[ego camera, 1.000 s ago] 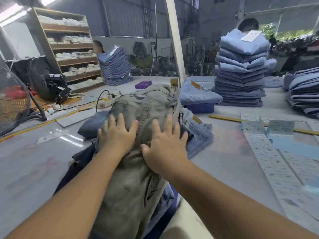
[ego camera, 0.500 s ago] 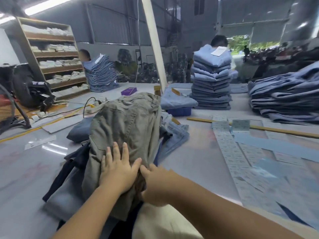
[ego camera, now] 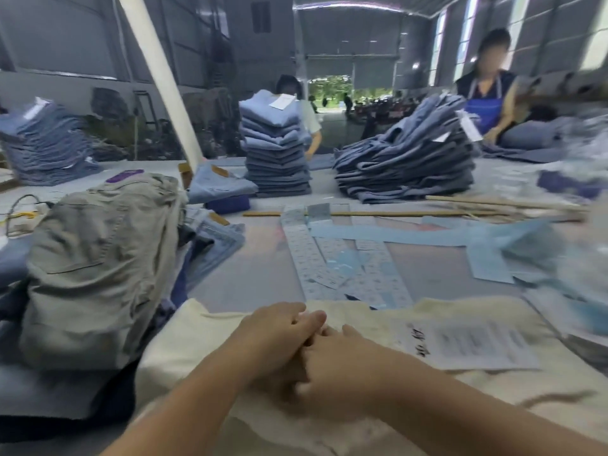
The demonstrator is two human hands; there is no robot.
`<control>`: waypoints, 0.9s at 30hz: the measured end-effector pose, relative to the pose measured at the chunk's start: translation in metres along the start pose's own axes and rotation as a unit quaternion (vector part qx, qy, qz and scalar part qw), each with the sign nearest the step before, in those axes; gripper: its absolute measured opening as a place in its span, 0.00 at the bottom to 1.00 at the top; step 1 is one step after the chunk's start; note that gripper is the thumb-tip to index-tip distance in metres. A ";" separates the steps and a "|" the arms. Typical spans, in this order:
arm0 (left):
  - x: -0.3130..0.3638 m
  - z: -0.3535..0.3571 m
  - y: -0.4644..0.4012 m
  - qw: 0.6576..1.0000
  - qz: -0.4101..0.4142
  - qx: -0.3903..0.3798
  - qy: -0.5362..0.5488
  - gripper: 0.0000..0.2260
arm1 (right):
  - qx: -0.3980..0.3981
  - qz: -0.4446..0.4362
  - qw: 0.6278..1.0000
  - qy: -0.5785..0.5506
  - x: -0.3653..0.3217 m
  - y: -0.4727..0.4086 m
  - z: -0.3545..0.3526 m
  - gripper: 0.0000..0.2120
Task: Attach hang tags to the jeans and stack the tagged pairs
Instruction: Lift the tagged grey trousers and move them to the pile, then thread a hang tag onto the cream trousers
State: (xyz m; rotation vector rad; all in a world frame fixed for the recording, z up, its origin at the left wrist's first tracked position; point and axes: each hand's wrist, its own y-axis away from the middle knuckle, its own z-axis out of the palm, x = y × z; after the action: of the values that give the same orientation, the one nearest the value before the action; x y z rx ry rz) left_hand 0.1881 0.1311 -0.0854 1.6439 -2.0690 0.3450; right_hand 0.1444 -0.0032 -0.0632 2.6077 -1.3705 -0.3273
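A folded olive-grey pair of jeans (ego camera: 98,258) lies on top of a heap of blue and dark jeans at the left of the table. In front of me is a cream cloth (ego camera: 204,343). My left hand (ego camera: 276,337) rests flat on it with fingers stretched out, lying partly over my right hand (ego camera: 339,360). The right hand's fingers are hidden under the left. Strips of white printed tags (ego camera: 329,258) and pale blue paper strips (ego camera: 394,236) are spread across the table's middle.
A neat stack of folded blue jeans (ego camera: 276,153) and a looser tagged pile (ego camera: 408,162) stand at the back, another stack (ego camera: 46,146) at the far left. A printed sheet (ego camera: 473,343) lies on the cream cloth. A wooden ruler (ego camera: 378,213), cables (ego camera: 19,209), and two people (ego camera: 487,97) are around.
Both hands have slid off the olive-grey jeans towards me and to the right, and now meet on the cream cloth. My view has turned right.
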 end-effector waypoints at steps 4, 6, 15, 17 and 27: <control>0.042 0.024 0.004 0.995 0.076 -0.011 -0.062 0.19 | 0.024 0.053 0.997 -0.046 0.023 0.046 0.012 0.27; 0.057 0.033 0.003 0.995 0.096 -0.017 -0.032 0.20 | 0.048 0.069 0.994 -0.075 0.031 0.066 0.015 0.24; 0.099 0.052 -0.002 0.975 0.212 -0.049 -0.053 0.10 | 0.207 0.078 0.964 -0.151 0.072 0.135 0.027 0.10; 0.093 0.056 -0.001 0.975 0.213 -0.047 -0.034 0.09 | 0.242 0.100 0.949 -0.177 0.081 0.142 0.031 0.08; 0.074 0.077 0.006 0.968 0.177 -0.069 0.164 0.03 | 0.195 0.154 0.962 -0.115 0.110 0.125 0.024 0.18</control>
State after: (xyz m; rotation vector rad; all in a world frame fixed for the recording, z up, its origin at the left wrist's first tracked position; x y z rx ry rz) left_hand 0.1543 0.0336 -0.1130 1.0513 -2.0663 0.5382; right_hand 0.0998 -0.1658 -0.0668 2.6490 -2.0796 -0.3513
